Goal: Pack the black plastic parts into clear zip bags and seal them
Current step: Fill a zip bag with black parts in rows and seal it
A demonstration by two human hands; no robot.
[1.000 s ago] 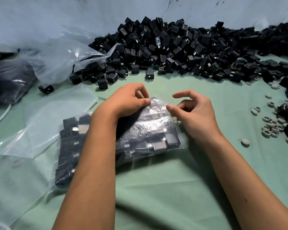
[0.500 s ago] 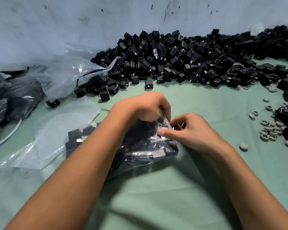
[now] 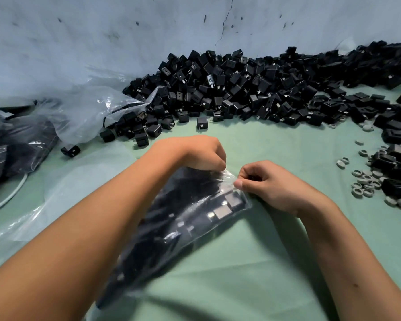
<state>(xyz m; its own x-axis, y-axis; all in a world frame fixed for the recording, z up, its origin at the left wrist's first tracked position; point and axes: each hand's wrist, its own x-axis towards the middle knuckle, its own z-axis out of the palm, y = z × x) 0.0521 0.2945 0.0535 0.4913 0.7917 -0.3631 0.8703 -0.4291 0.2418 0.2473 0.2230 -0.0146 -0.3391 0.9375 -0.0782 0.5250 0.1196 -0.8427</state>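
Two hands work at one clear zip bag (image 3: 195,218) packed with black parts, lying slantwise on the green cloth (image 3: 252,274); the left hand (image 3: 195,154) pinches its top edge with curled fingers; the right hand (image 3: 269,184) pinches the same edge just beside it; beyond, a heap of loose black parts (image 3: 252,89) lines the wall; grey rings (image 3: 366,181) lie to the right; filled bags (image 3: 16,144) sit far left.

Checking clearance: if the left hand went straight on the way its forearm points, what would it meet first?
Bare green cloth first, then probably the black parts pile by the wall; depth is unclear. The left hand now pinches the filled zip bag.
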